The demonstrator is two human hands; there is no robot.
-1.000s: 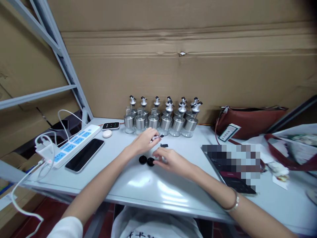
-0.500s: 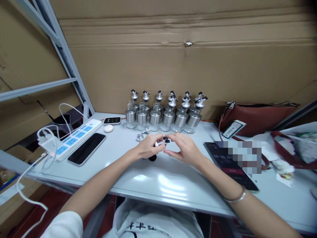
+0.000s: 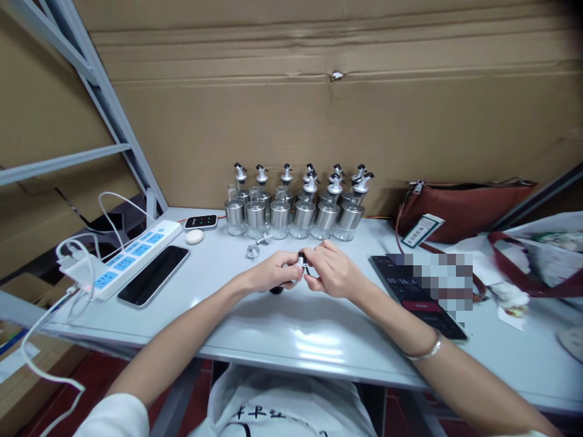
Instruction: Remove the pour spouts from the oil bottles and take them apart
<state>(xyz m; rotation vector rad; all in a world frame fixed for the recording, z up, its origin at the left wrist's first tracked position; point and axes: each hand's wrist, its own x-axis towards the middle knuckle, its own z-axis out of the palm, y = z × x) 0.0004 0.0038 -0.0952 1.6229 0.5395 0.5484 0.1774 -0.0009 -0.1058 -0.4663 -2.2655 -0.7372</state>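
Above the table's middle, my left hand (image 3: 276, 271) is closed around a silver and black pourer spout (image 3: 301, 261), partly hidden by the fingers. My right hand (image 3: 331, 270) meets it from the right, thumb and fingers pinching the spout's black tip. Under my left hand a small black piece (image 3: 276, 290) shows. Beyond the hands lie loose silver pourer parts (image 3: 257, 245). Behind those stand two rows of glass bottles with steel sleeves (image 3: 279, 215); several carry silver pourers with black flip caps (image 3: 310, 180), while three in the front row have bare necks.
On the left are a power strip (image 3: 136, 258) with white cables, a black phone (image 3: 153, 276), a small black device (image 3: 201, 222) and a white round object (image 3: 194, 237). To the right lie a tablet (image 3: 414, 303), a brown bag (image 3: 464, 209) and a plastic bag (image 3: 551, 261).
My right hand has come in closer, its fingers and thumb closing on the spout's tip. My left hand keeps its hold. The whole view has shifted slightly.
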